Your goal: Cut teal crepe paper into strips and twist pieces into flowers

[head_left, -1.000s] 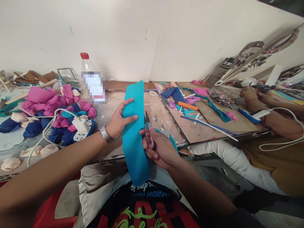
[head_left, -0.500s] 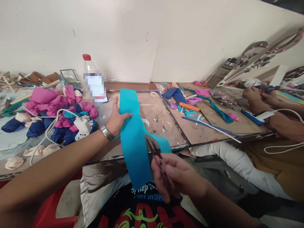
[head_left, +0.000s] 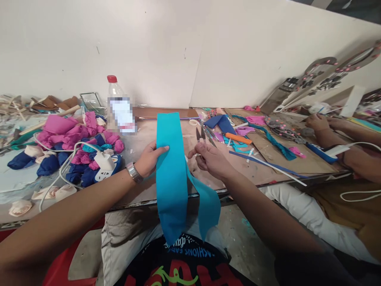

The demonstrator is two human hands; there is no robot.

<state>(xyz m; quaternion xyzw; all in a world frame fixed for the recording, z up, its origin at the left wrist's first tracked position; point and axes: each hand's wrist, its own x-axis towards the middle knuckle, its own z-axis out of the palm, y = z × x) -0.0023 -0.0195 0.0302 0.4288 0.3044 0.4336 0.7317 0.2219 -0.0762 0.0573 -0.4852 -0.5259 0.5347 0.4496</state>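
Note:
My left hand (head_left: 149, 161) pinches the left edge of a long, wide turquoise strip (head_left: 171, 174), its thumb lying on the front. Whether the strip is cloth or crepe paper, I cannot tell. It hangs from above the table down to my lap, and a narrower turquoise piece (head_left: 210, 206) dangles at its right side. My right hand (head_left: 212, 159) is closed around small scissors (head_left: 200, 136), blades pointing up and apart from each other. The handles are mostly hidden by my fingers. The scissors are just right of the strip, not touching it.
Pink, navy and cream fabric rosettes (head_left: 61, 133) crowd the left, beside a power strip (head_left: 110, 169) with a cable. A bottle (head_left: 112, 85) and a phone (head_left: 123, 115) stand behind. On the right lie an orange-handled cutter (head_left: 238, 138) and scraps; a co-worker's hands (head_left: 320, 123) are farther right.
My right hand has risen from near my lap to above the table, carrying the scissors. The narrower turquoise piece now hangs lower. My left hand keeps its hold on the strip.

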